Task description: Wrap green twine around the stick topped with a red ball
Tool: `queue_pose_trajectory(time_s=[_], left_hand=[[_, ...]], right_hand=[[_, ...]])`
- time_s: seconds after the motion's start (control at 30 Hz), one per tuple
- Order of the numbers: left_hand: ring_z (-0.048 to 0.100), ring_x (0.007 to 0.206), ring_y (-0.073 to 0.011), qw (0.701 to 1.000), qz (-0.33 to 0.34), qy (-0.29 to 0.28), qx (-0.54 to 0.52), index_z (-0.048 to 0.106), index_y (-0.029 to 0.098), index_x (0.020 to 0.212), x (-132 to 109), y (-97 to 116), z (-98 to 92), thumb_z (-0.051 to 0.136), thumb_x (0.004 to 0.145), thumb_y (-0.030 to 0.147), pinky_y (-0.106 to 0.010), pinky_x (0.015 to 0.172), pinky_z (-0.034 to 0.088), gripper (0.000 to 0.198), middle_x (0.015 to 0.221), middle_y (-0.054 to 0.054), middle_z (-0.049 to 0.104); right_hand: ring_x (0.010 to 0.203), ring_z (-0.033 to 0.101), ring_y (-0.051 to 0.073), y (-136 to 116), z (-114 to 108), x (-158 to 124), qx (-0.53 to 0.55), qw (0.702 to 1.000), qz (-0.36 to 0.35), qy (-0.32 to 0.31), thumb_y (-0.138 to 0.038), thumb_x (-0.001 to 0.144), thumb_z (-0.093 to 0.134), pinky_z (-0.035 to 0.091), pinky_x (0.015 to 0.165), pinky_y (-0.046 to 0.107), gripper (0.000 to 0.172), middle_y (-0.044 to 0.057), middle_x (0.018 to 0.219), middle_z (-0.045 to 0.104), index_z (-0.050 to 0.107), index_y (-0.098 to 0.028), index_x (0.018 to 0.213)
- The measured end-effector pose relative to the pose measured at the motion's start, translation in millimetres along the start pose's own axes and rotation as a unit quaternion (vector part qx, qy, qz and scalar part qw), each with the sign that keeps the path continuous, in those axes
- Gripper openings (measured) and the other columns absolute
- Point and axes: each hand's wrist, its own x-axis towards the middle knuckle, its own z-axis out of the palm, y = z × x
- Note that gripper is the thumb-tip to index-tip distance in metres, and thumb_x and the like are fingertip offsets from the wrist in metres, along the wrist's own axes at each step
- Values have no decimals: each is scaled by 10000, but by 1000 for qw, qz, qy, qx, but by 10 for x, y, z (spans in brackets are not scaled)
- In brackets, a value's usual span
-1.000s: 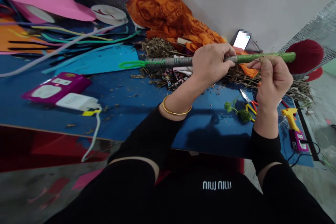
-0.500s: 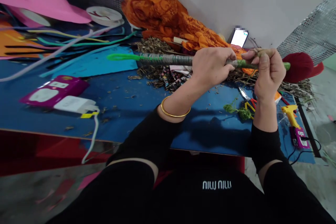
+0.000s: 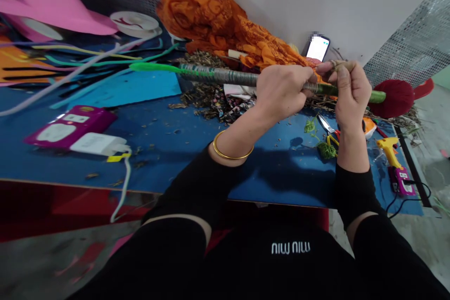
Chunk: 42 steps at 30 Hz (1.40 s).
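I hold a long wrapped stick [image 3: 225,76] level above the blue table [image 3: 168,145]. Its left end is a bright green loop, its middle is grey-green wrapping, and its right end carries a dark red pompom [image 3: 395,97]. My left hand [image 3: 281,91], with a gold bangle on the wrist, is closed round the middle of the stick. My right hand [image 3: 346,91] is closed on the stick just to the right, its thumb and forefinger pinching something thin and pale on top that I cannot make out.
Orange fabric [image 3: 225,23] and dried plant scraps lie behind. A lit phone [image 3: 317,48] leans on the wall. Scissors [image 3: 330,129], green yarn bits [image 3: 325,149] and a yellow glue gun [image 3: 388,147] lie right. A purple power strip [image 3: 66,126] with a white charger sits left.
The stick has tilted, its green loop end rising to the left and the pompom end dropping. My right hand has slid left along it, close to my left hand.
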Motion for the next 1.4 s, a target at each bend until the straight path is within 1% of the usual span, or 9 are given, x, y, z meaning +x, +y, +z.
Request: queue_pose_trajectory(time_s=[0.3, 0.43, 0.67, 0.8, 0.9, 1.0, 1.13, 1.27, 1.4], left_hand=[[756, 1124, -299, 996, 66, -5, 63, 731, 332, 1321, -24, 72, -26, 628, 937, 214, -402, 863, 557, 414, 1282, 4, 798], [761, 1057, -289, 993, 92, 1, 75, 775, 340, 1260, -9, 21, 11, 611, 948, 245, -396, 826, 555, 365, 1159, -13, 819], [737, 988, -253, 995, 86, 5, 48, 799, 335, 1196, -7, -52, 2, 601, 953, 280, -386, 814, 536, 318, 1074, -15, 816], [727, 1071, -281, 999, 25, 17, 18, 803, 370, 1167, 14, -97, -147, 650, 925, 318, -439, 907, 540, 290, 1128, -12, 817], [713, 1132, -308, 999, -11, 37, -13, 812, 394, 1135, 45, -183, -263, 653, 906, 332, -472, 964, 537, 286, 1150, -14, 819], [705, 1154, -319, 998, -30, 58, -12, 820, 372, 1139, 66, -271, -348, 670, 881, 344, -489, 997, 534, 300, 1170, -8, 823], [725, 1127, -315, 999, -33, 40, 14, 839, 325, 1138, 70, -312, -416, 680, 867, 316, -481, 986, 539, 314, 1153, -12, 833], [753, 987, -278, 999, -36, 25, 5, 854, 346, 1067, 87, -367, -422, 723, 798, 306, -444, 932, 566, 301, 1038, 12, 847], [770, 930, -274, 996, -36, 12, -83, 854, 310, 969, 108, -495, -406, 719, 732, 347, -426, 897, 601, 275, 943, -3, 836]], right_hand=[[781, 645, 168, 6, -78, 55, -135, 991, 12, -17, -715, 1019, 456, 577, 808, 353, 499, 10, 803, 698, 526, -272, 800], [968, 723, 187, -2, -87, 38, -128, 990, 44, -49, -695, 1045, 390, 602, 891, 374, 492, 51, 1036, 783, 519, -269, 836], [1160, 720, 217, 45, -129, 37, -76, 992, 79, -64, -664, 1042, 421, 616, 1001, 430, 441, 53, 1277, 728, 575, -284, 882], [773, 714, 158, -134, -339, 89, 79, 984, 153, -46, -638, 878, 725, 650, 786, 377, 416, 46, 1083, 759, 588, -261, 770], [410, 433, 60, -277, -617, 133, 127, 957, 248, -84, -555, 734, 863, 504, 467, 292, 370, -33, 709, 654, 654, -250, 753], [343, 211, 33, -233, -934, 174, 87, 968, 236, -5, -398, 698, 871, 252, 365, 283, 230, -94, 525, 437, 722, -237, 766], [419, 214, 77, 147, -1339, 216, -17, 956, 186, 228, -301, 708, 775, 150, 420, 338, 81, -51, 564, 467, 702, -270, 722], [462, 274, 93, 587, -1672, 225, 28, 946, 190, 261, -225, 802, 723, 239, 428, 329, 97, 0, 712, 606, 719, -293, 734], [556, 484, 124, 920, -1830, 207, 35, 952, 160, 258, -230, 800, 761, 456, 560, 293, 118, 2, 723, 666, 711, -308, 727]])
